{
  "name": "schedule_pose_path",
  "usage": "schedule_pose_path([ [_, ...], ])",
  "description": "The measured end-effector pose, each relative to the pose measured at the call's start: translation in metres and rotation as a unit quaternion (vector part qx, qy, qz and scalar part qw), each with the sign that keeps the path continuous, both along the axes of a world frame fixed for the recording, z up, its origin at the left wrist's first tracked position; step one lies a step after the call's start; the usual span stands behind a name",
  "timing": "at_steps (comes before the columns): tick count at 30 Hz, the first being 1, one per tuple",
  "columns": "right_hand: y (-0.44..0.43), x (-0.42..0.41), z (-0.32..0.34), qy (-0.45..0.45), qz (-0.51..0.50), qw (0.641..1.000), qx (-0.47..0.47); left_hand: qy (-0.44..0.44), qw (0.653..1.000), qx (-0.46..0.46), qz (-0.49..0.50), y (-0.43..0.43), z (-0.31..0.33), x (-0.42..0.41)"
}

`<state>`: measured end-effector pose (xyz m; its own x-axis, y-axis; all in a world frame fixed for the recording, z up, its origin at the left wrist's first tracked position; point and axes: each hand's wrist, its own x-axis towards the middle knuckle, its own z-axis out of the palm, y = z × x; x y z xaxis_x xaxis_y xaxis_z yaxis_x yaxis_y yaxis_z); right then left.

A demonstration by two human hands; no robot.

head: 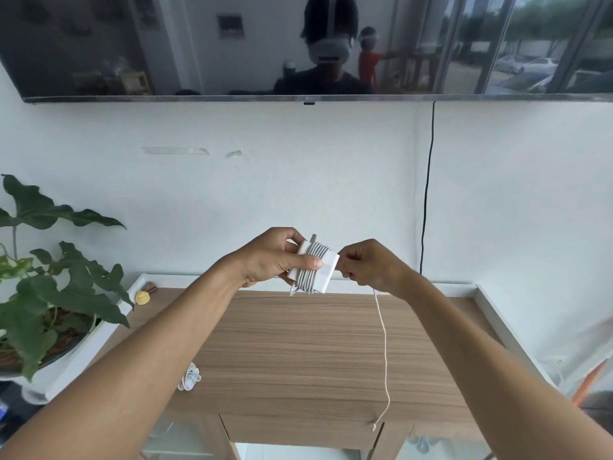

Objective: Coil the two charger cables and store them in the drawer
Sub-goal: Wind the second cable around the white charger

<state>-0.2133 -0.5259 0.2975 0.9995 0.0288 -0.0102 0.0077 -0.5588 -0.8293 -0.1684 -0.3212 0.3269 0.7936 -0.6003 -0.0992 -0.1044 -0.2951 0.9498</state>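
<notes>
My left hand [272, 257] grips a white charger brick [328, 272] held up above the wooden cabinet top [298, 353]. Several turns of white cable are wound round the brick, under my thumb. My right hand [365, 265] pinches the same cable just right of the brick. The loose end of that cable [384, 353] hangs down from my right hand, and its plug dangles past the cabinet's front edge. A second white cable [189, 378], bundled small, lies on the cabinet top near my left forearm. The drawer front [298, 429] sits below the top's front edge.
A potted plant [43, 293] with large leaves stands at the left. A small yellow object [142, 297] rests at the back left corner of the cabinet. A television [298, 44] hangs on the wall above, with a black cord [428, 194] running down.
</notes>
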Motion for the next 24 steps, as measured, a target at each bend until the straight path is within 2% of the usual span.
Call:
schedule_pose_path([
  [6, -0.004, 0.004, 0.018, 0.159, 0.069, 0.984, 0.045, -0.027, 0.997, 0.063, -0.027, 0.002, 0.004, -0.004],
  [8, -0.002, 0.006, 0.02, 0.203, 0.055, 0.975, 0.073, -0.044, 0.995, 0.085, -0.021, 0.003, 0.004, -0.004],
  [10, 0.006, 0.009, 0.024, 0.202, 0.016, 0.978, 0.055, -0.064, 0.993, 0.099, -0.004, 0.003, 0.002, -0.004],
  [14, 0.026, 0.008, 0.03, 0.08, -0.078, 0.993, -0.046, -0.102, 0.989, 0.094, 0.047, 0.0, 0.001, -0.001],
  [17, 0.035, 0.005, 0.031, -0.029, -0.116, 0.989, -0.093, -0.117, 0.985, 0.09, 0.087, -0.001, 0.003, 0.003],
  [20, 0.045, 0.002, 0.029, -0.1, -0.13, 0.98, -0.11, -0.152, 0.975, 0.119, 0.107, 0.0, 0.004, 0.007],
  [24, 0.054, -0.005, 0.02, -0.189, -0.141, 0.966, -0.109, -0.15, 0.974, 0.082, 0.152, -0.002, 0.002, 0.008],
])
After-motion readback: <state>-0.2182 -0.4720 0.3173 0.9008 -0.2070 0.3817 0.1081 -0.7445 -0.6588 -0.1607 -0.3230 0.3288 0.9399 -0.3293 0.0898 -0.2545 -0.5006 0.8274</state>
